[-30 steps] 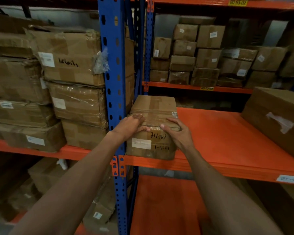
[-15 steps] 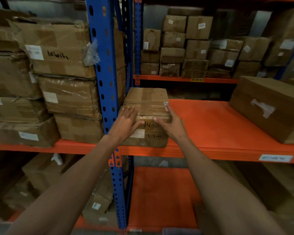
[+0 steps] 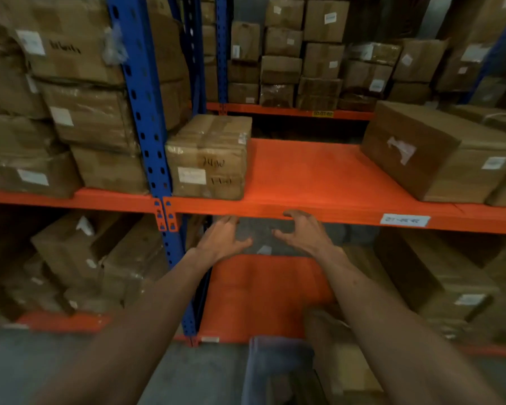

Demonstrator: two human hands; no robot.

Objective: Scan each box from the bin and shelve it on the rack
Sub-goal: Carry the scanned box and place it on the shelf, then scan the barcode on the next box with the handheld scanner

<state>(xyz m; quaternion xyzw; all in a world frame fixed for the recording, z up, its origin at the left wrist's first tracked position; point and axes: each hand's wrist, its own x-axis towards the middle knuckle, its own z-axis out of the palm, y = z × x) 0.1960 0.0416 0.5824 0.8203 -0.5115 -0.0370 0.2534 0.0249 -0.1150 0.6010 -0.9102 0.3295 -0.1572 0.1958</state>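
Let go of box (image 3: 209,157); left hand (image 3: 220,241) and right hand (image 3: 306,233) hung empty, fingers loosely spread, at 6 o'clock below shelf (image 3: 313,182).

The box (image 3: 209,157) is brown cardboard wrapped in glossy, wrinkled clear tape, with a white paper label. The shelf (image 3: 313,176) is smooth, orange-painted metal; the upright post (image 3: 142,92) is blue-painted perforated metal.

Box (image 3: 209,157) on shelf (image 3: 313,182), rt of upright (image 3: 146,112)
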